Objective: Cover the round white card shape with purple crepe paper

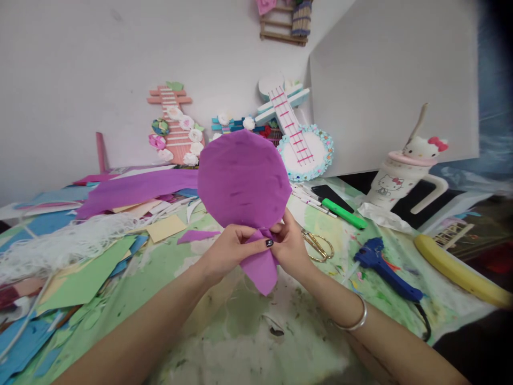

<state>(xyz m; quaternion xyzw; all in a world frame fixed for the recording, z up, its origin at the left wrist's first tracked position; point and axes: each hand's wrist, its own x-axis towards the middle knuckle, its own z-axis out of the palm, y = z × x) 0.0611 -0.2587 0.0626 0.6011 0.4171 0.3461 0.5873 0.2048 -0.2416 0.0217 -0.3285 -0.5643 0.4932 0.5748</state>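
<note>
A round piece covered in purple crepe paper (244,179) stands up in front of me over the table. At its lower edge the paper gathers and hangs down as a lighter purple flap (262,270). My left hand (236,248) pinches the gathered paper from the left, its thumb with a dark nail lying across the front. From the right, my right hand (290,243) grips the same gathered edge, fingers closed. Gold-handled scissors (319,246) lie just beyond my right hand. A small purple scrap (197,236) rests to the left of the round piece.
On the right are a blue glue gun (388,270), a green cutter (343,214), a phone (332,198), a lidded cup (401,179) and a banana-shaped yellow object (460,270). Paper sheets (90,272) and white shredded filler (64,240) cover the left. Instrument-shaped crafts (298,133) lean against the wall.
</note>
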